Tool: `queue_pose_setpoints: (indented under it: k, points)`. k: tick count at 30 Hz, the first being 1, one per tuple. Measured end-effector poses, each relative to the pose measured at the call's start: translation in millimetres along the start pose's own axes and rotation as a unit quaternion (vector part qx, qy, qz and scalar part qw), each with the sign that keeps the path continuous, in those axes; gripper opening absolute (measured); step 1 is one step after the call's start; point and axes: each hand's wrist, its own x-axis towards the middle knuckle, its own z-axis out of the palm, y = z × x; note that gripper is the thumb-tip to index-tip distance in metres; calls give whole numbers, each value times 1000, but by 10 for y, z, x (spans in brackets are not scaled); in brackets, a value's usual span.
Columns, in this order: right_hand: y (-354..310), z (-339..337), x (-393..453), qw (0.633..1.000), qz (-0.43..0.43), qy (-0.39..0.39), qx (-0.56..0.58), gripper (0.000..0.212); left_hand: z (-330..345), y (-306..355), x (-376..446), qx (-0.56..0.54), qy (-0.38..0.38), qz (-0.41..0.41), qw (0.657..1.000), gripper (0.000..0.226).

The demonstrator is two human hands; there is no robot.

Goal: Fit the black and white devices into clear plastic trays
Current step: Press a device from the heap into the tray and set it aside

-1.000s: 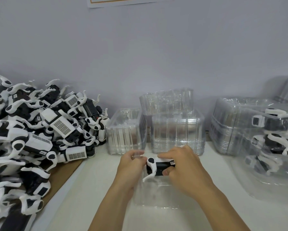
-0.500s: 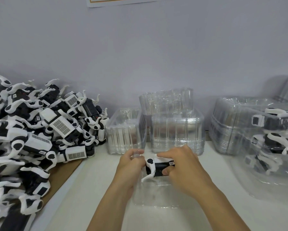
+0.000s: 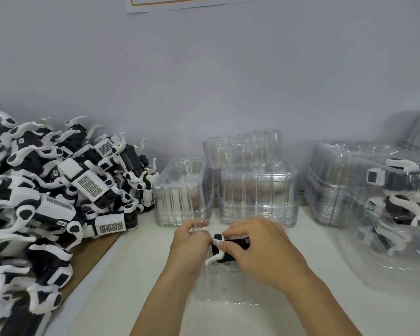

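While one device is being seated, the head view reads so:
Progress: filled trays (image 3: 396, 207) stacked at right hold a few devices; the pile of loose devices (image 3: 58, 195) at left is large, so by my judgement most of the work is left
Empty stock: nested clear trays (image 3: 257, 190) against the wall
Device in hand: black and white device (image 3: 224, 248) at the far end of the open tray (image 3: 228, 289) on the table
Left hand (image 3: 189, 246): fingers curled, pinching the tray's far rim
Right hand (image 3: 262, 251): curled over the device, thumb and fingers gripping it

both hands (image 3: 228, 248) on device (image 3: 230, 246) over tray (image 3: 228, 292)
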Motion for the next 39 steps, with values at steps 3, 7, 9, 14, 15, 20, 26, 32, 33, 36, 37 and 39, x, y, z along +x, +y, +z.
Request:
queue_pose_setpoints:
  k: [3, 7, 9, 14, 15, 20, 26, 32, 33, 36, 37, 39]
  points:
    - [6, -13, 13, 1000, 24, -10, 15, 9, -4, -15, 4, 4, -2, 1, 1000, 33]
    - [26, 5, 26, 996, 81, -20, 25, 15, -16, -22, 15, 12, -10, 2, 1000, 33]
    - [17, 15, 22, 995, 90, -14, 27, 18, -20, -29, 15, 15, -14, 2, 1000, 34]
    - [12, 17, 17, 994, 103, 7, 31, 18, -17, -45, 33, 23, -19, 5, 1000, 34]
    - [3, 16, 16, 994, 107, 11, 30, 18, -18, -49, 38, 24, -19, 5, 1000, 34]
    - [-20, 35, 22, 992, 123, 36, 15, 21, -6, -51, 35, 29, -37, 11, 999, 27]
    - [-12, -1, 12, 994, 104, 30, 21, 23, -35, -88, 73, 57, -48, 10, 997, 30]
    - [184, -351, 3, 990, 114, 68, 55, 14, -29, -94, 108, 52, -37, 18, 998, 27]
    - [243, -437, -13, 989, 127, 67, 46, 13, -26, -91, 103, 51, -39, 21, 998, 27]
    - [354, -613, -91, 985, 164, 18, 52, 11, -24, -92, 100, 49, -39, 24, 998, 26]
    - [365, -628, -111, 984, 172, 0, 54, 14, -26, -94, 100, 48, -37, 24, 998, 27]
    - [366, -607, -117, 983, 179, -16, 44, 20, -36, -97, 104, 54, -38, 26, 997, 27]
